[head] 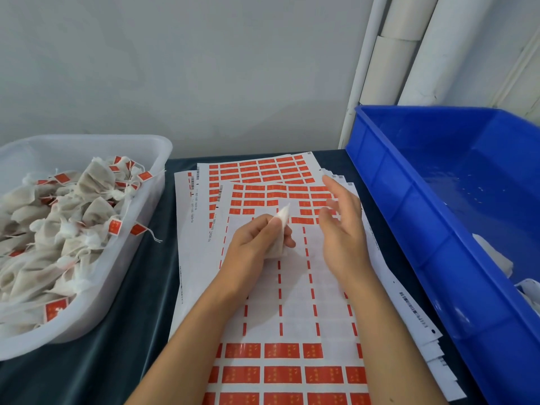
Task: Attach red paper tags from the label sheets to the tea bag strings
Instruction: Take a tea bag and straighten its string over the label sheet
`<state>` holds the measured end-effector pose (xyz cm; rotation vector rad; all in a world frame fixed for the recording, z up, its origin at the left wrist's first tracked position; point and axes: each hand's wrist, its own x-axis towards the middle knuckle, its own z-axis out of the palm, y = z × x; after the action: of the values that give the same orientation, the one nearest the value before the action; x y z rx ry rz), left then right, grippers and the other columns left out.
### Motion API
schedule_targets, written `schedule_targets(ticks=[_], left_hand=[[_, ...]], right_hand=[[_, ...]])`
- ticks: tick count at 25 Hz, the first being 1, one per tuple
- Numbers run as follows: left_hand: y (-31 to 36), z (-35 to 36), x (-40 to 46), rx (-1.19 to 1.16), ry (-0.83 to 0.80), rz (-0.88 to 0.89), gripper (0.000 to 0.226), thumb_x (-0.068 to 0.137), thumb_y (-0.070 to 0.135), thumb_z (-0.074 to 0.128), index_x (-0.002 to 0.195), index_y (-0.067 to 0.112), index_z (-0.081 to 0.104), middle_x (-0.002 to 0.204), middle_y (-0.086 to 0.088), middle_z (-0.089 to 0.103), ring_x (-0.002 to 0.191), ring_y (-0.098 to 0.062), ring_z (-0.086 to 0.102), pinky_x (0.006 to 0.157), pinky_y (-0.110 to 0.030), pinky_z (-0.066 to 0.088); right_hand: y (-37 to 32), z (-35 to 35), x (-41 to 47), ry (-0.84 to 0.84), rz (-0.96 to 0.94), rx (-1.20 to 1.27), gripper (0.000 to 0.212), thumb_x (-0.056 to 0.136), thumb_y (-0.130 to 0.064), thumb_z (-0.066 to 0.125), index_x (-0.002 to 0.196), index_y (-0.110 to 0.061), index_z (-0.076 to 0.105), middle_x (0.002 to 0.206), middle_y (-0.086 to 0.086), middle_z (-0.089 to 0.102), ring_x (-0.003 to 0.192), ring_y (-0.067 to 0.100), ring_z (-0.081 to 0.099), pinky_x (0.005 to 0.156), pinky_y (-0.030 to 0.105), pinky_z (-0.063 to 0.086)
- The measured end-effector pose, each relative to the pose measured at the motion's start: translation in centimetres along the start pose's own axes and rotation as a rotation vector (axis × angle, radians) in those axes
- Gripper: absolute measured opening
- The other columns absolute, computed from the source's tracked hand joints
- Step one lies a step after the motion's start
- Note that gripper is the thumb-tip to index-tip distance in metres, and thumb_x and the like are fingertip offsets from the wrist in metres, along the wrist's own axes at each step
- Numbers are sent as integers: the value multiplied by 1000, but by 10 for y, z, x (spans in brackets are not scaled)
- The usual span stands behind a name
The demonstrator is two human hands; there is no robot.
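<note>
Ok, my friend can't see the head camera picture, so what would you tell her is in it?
A person's left hand holds a white tea bag above sheets of red tags, while the right hand hovers open beside it. A clear tub of tagged tea bags sits on the left, and a blue bin on the right.

The label sheets [292, 302] lie stacked at the centre of the table [140, 287], fanned so that the rear sheets project behind and to the right. A tub [96, 287] stands to the left of the stack and contains a heap of tagged tea bags [58, 223]. A crate [409, 229] stands to the right, its near wall overlapping the sheet edges. A wall [204, 68] rises behind the table, with pipes [394, 54] at its right rear.
</note>
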<state>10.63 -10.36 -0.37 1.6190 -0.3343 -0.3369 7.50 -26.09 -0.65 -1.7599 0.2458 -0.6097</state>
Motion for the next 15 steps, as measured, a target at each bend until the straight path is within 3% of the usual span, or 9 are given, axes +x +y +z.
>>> schedule_targets(ticks=[3,6,8,10,15], left_hand=[[0,1,1,5,-1,18,31,106,40,51,97,18,72,93,1,75,98,-25,70,101,-41,55],[-2,-1,4,-16,-33,38,30,108,32,50,97,14,72,88,-5,72,89,-24,69,95,-41,55],[-4,-2,5,1,-57,53,32,109,31,48,95,15,73,85,-5,71,83,-19,67,88,-34,56],[-5,-2,5,29,-76,59,34,109,33,48,94,17,74,84,-3,71,80,-15,66,84,-28,55],[-11,1,7,213,-120,84,36,109,45,44,90,32,72,83,4,69,75,-11,63,68,-11,50]], right_hand=[[-1,2,-2,-159,-156,-105,45,110,-32,46,142,-62,41,148,-41,34,141,-12,34,104,18,41],[-2,4,-6,-299,-91,-109,28,107,-42,48,130,-56,56,134,-40,52,125,-17,46,93,13,45],[-1,5,-7,-246,-65,-103,14,105,-37,55,111,-45,66,112,-33,64,110,-10,58,86,12,53],[-4,4,-6,-153,-79,-109,12,102,-33,62,96,-42,67,98,-31,67,100,-8,62,76,5,50],[-1,0,-6,84,-151,-241,23,99,-27,68,83,-42,61,86,-31,66,93,-5,63,72,4,45]])
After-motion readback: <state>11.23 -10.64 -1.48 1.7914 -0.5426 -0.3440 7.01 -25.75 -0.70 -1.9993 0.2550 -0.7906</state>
